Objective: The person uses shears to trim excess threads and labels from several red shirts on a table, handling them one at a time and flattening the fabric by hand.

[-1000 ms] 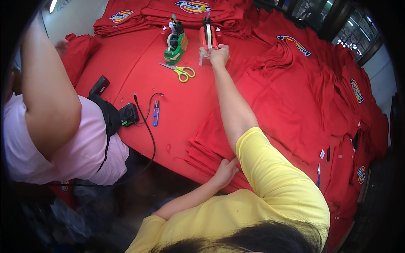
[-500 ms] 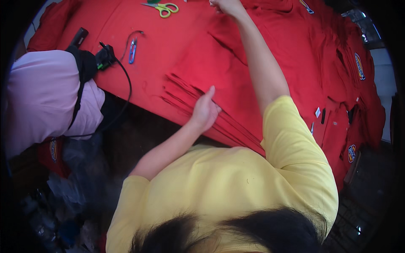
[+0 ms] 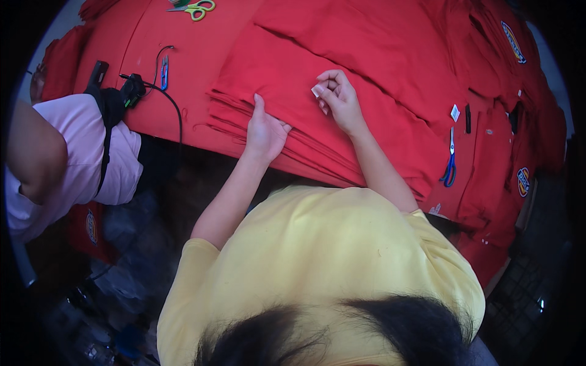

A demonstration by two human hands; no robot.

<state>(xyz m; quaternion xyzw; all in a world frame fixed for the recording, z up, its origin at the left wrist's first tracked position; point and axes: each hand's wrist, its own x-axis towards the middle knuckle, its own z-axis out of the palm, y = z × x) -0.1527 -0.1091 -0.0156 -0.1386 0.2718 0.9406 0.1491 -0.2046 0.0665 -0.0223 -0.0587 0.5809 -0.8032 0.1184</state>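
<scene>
- A small pale piece [image 3: 315,91] is pinched between the thumb and forefinger of the right hand [image 3: 337,100], above the folded red cloth [image 3: 287,70]; the other fingers are loosely curled.
- The left hand [image 3: 267,133] is placed at the near edge of that cloth, its thumb spread wide from the fingers; whether any layer is caught by the fingertips cannot be told.
- The pale piece could be dropped or lost among the folds, since only its edge is gripped (and, if sticky, it could be stuck crookedly or to the wrong layer).
- The stacked edges could be pulled out of line, or a layer dragged off the table [image 3: 152,120], should the left hand be drawn back while cloth is hooked.
- The blue-handled scissors [image 3: 450,165] could be knocked by the right arm, as they are left lying just beside the cloth.
- The black cord [image 3: 177,108], hung over the table's edge, could be snagged by a passing arm.
- The face of the pale piece is too small to be read, and its material cannot be made out.
- The yellow-handled scissors [image 3: 200,10] are shown near the top rim, where a green thing [image 3: 180,2] is cut off.
- The co-worker's hand [image 3: 38,82] is blurred and half lost at the dark left rim.
- The floor below is hidden in shadow.
</scene>
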